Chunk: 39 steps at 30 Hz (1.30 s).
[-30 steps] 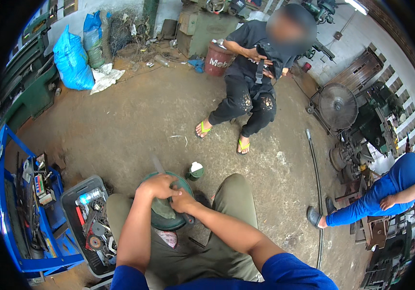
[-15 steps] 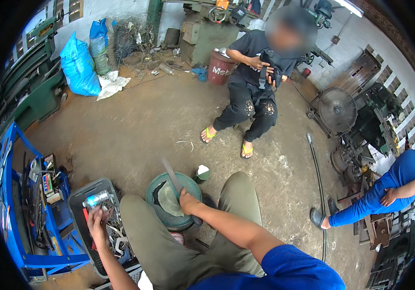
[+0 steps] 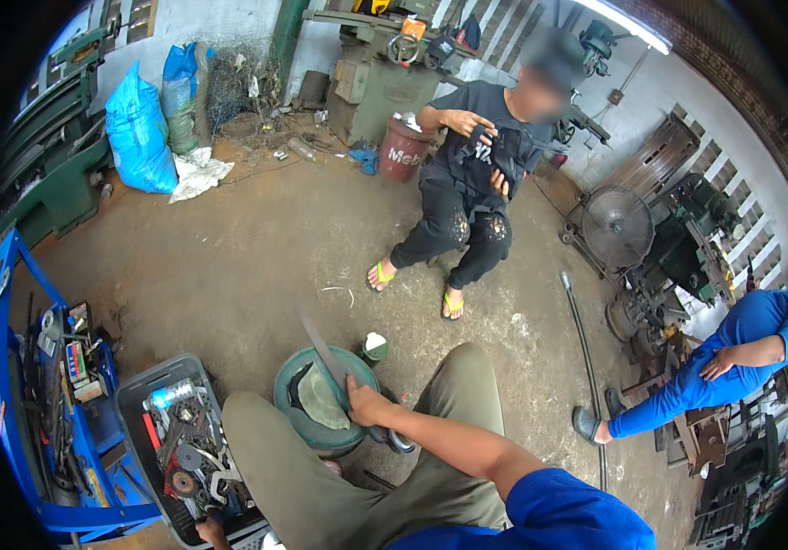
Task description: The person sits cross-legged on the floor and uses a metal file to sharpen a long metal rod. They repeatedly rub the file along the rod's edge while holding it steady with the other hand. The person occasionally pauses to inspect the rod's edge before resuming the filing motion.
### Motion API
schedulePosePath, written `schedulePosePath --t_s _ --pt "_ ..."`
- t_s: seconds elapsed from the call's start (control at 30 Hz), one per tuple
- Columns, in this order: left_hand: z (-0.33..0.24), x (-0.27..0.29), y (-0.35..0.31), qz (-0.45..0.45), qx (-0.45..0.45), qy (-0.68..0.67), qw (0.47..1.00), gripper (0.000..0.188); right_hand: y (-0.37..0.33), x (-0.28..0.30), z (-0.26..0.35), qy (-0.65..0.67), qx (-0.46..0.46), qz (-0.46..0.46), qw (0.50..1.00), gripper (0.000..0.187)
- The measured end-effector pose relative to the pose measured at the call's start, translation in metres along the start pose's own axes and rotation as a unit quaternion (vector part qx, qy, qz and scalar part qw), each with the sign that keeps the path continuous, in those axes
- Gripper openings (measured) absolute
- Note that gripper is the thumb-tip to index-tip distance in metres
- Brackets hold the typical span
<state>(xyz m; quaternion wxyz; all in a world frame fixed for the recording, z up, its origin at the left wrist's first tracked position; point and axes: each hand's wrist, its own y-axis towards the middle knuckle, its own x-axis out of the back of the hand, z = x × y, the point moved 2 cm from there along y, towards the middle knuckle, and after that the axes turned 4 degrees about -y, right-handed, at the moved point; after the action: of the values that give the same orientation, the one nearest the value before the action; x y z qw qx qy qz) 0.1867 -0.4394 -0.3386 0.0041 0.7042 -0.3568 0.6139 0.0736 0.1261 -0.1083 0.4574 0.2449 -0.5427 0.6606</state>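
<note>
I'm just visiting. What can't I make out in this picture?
All in the head view:
- Left hand: barely shows at the lower edge, so I can't tell whether it holds anything.
- Part of the long blade: hidden by the right hand gripping it.
- Bottom of the grey crate: hidden under piled tools.
- Person in blue: partly cut off by the dark rim.

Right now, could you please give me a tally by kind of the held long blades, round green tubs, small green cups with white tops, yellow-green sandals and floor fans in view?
Long blade, held in the right hand: 1
Round green tub: 1
Small green cup with white top: 1
Yellow-green sandals: 2
Floor fan: 1
Total: 6
</note>
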Motion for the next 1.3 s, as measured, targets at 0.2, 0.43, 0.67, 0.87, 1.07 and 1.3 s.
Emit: schedulePosePath --t_s 0.2,0.43,0.67,0.87,1.07,1.3 --pt "-0.015 -0.011 0.017 0.029 -0.090 0.089 0.991 0.053 -0.027 0.015 0.001 0.098 0.007 -0.043 0.994 0.077" --pt "-0.002 -0.052 0.047 0.108 -0.203 0.050 0.972 0.042 -0.029 0.014 -0.012 0.172 -0.031 -0.099 0.980 0.039" --pt "0.001 -0.057 0.028 0.097 -0.118 0.027 0.988 0.039 -0.029 0.009 -0.011 0.004 0.054 -0.202 0.978 0.063" --pt "-0.013 -0.002 -0.008 0.004 0.031 -0.071 0.997 0.038 -0.023 0.006 -0.022 0.044 0.056 -0.170 0.983 0.061" --pt "-0.001 -0.026 0.027 0.028 0.067 -0.067 0.995 0.068 -0.023 -0.001 -0.024 0.052 0.036 -0.161 0.985 0.062" --pt "0.021 -0.058 0.069 0.099 0.088 -0.073 0.988 0.081 -0.022 -0.002 -0.022 0.038 0.026 -0.130 0.990 0.066"
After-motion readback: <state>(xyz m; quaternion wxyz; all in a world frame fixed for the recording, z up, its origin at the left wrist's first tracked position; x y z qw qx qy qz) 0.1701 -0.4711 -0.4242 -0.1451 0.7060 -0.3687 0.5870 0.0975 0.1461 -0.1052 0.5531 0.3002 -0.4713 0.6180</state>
